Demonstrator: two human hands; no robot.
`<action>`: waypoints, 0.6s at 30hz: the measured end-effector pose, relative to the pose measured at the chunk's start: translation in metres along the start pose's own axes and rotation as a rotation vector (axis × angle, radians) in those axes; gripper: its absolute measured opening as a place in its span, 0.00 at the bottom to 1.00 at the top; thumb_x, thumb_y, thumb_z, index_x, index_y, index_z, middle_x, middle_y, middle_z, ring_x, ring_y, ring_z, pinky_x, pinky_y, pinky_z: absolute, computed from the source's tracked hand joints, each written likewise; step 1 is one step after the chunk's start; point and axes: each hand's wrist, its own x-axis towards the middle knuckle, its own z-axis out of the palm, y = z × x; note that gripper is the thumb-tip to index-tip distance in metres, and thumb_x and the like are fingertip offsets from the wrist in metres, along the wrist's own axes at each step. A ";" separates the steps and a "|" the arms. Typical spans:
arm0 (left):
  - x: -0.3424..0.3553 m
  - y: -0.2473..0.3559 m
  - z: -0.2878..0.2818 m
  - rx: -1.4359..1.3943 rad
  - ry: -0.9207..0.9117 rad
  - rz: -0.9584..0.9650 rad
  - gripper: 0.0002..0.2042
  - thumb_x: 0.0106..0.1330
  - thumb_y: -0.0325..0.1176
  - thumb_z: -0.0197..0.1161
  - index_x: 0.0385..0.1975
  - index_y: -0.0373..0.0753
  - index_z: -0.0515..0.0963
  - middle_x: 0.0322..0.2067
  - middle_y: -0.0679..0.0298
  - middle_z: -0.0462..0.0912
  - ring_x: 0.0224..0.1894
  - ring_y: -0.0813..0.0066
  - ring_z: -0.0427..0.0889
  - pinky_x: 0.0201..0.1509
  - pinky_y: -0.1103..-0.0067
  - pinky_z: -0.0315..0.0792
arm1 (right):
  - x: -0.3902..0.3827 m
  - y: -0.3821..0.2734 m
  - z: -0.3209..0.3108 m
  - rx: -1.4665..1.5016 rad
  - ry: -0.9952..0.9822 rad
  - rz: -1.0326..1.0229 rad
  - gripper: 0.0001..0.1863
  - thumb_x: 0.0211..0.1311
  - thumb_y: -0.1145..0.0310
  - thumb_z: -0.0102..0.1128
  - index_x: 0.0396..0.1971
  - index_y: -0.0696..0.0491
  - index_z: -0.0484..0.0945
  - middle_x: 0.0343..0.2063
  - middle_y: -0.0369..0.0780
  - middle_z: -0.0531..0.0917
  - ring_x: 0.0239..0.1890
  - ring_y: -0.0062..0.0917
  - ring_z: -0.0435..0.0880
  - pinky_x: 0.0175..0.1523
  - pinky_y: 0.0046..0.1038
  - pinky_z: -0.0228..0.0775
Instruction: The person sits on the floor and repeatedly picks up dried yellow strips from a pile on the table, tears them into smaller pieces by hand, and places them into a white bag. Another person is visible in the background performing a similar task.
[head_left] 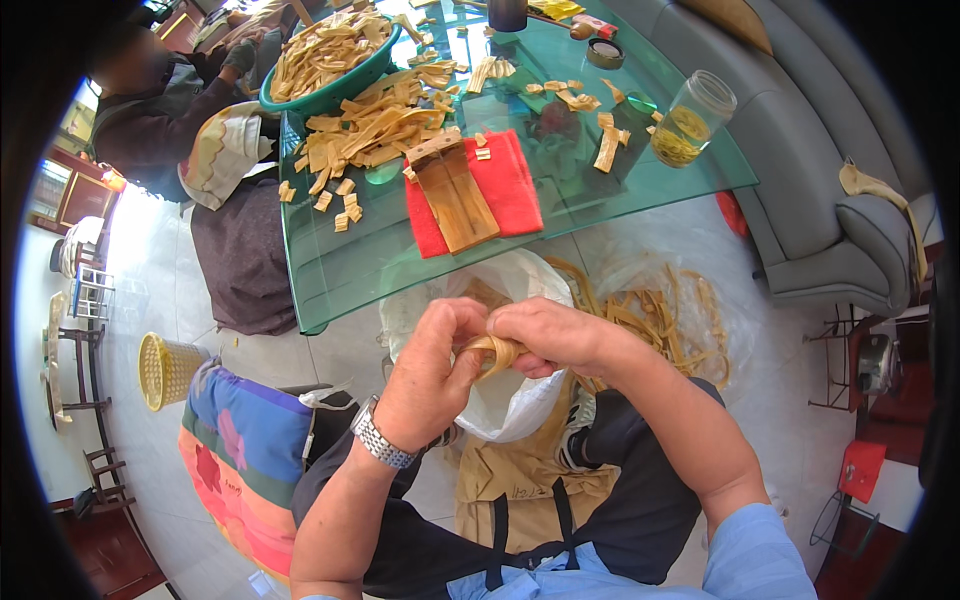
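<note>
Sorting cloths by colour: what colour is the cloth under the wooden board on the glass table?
Red; the cloth under the wooden board shows plainly in the head view.

Both hands (490, 350) hide most of the curled tan strip (497, 352).

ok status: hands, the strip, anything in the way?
Left hand and right hand both pinch a curled tan strip. White bag beneath. Nothing blocking.
</note>
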 end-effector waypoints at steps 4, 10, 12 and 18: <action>0.001 0.001 -0.001 -0.152 -0.006 -0.194 0.10 0.70 0.21 0.60 0.49 0.33 0.72 0.44 0.59 0.81 0.48 0.70 0.82 0.55 0.76 0.76 | 0.005 0.004 0.001 -0.043 0.043 -0.048 0.19 0.73 0.52 0.49 0.34 0.52 0.78 0.23 0.31 0.73 0.22 0.15 0.70 0.27 0.20 0.63; 0.007 -0.004 -0.013 -0.743 -0.017 -0.453 0.14 0.73 0.26 0.59 0.56 0.33 0.73 0.48 0.61 0.82 0.51 0.74 0.82 0.58 0.75 0.76 | -0.012 -0.002 0.014 -0.287 0.258 -0.441 0.20 0.69 0.51 0.66 0.37 0.55 0.80 0.29 0.33 0.84 0.31 0.18 0.80 0.36 0.23 0.74; 0.008 0.002 -0.018 -0.991 -0.023 -0.516 0.18 0.72 0.27 0.58 0.60 0.33 0.72 0.52 0.59 0.81 0.54 0.73 0.81 0.61 0.72 0.75 | -0.016 -0.009 0.013 -0.381 0.304 -0.491 0.16 0.69 0.56 0.67 0.39 0.56 0.81 0.31 0.34 0.86 0.34 0.17 0.82 0.39 0.24 0.75; 0.012 0.000 -0.020 -1.072 -0.032 -0.412 0.19 0.69 0.23 0.56 0.60 0.31 0.73 0.53 0.60 0.81 0.55 0.73 0.80 0.62 0.73 0.74 | 0.004 0.003 0.007 -0.227 0.278 -0.705 0.13 0.73 0.61 0.62 0.43 0.57 0.83 0.30 0.31 0.85 0.32 0.14 0.80 0.36 0.22 0.74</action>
